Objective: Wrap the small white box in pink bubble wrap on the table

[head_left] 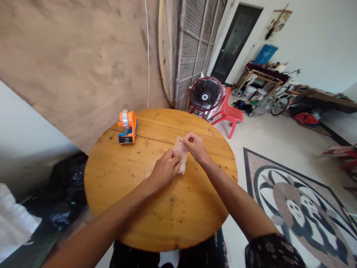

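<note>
A narrow, pale pinkish packet (182, 152), in what looks like bubble wrap, lies near the middle of the round wooden table (139, 208). The curled fingers of my left hand (165, 166) grip its left side, lower down. At its upper right edge, my right hand (196, 147) pinches the wrapping between thumb and forefinger. Whatever is inside the packet does not show. To the left, near the table's far edge, an orange and blue tape dispenser (128, 127) stands with a roll of clear tape on it; neither hand touches it.
Beyond the table stand a fan (205, 95) and a red plastic chair (228, 112). Black plastic bags (65, 193) lie on the left. A wooden board (83, 52) leans behind the table, and a panda floor mosaic (301, 208) spreads at right.
</note>
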Tool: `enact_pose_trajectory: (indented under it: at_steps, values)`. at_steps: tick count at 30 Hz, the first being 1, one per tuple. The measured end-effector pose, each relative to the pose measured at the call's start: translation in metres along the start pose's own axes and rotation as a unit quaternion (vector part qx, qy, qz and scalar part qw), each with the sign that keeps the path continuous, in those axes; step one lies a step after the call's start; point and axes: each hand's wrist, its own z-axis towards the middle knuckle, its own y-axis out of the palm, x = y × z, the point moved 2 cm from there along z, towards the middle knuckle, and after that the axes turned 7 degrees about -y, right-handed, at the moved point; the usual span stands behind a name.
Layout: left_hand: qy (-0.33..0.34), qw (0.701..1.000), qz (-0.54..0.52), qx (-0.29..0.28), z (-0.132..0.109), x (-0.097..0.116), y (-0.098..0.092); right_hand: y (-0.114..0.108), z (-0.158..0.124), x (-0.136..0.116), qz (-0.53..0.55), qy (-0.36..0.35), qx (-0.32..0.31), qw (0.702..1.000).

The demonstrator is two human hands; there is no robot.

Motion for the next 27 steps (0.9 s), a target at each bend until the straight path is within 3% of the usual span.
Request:
enact_pose_trajectory:
  at_steps: [16, 24, 27]
  values:
    - [-0.064, 0.991, -0.117, 0.015, 0.002, -0.009, 0.008, -0.004, 0.0, 0.003, 0.066, 0.021, 0.016, 0.997]
    - [0.015, 0.992, -0.05, 0.111, -0.002, 0.0, 0.002, -0.001, 0.006, 0.006, 0.029, 0.009, 0.02, 0.999]
    - [0.047, 0.991, -0.045, 0.117, -0.001, 0.001, 0.002, 0.001, 0.009, 0.006, 0.002, -0.015, 0.017, 1.0]
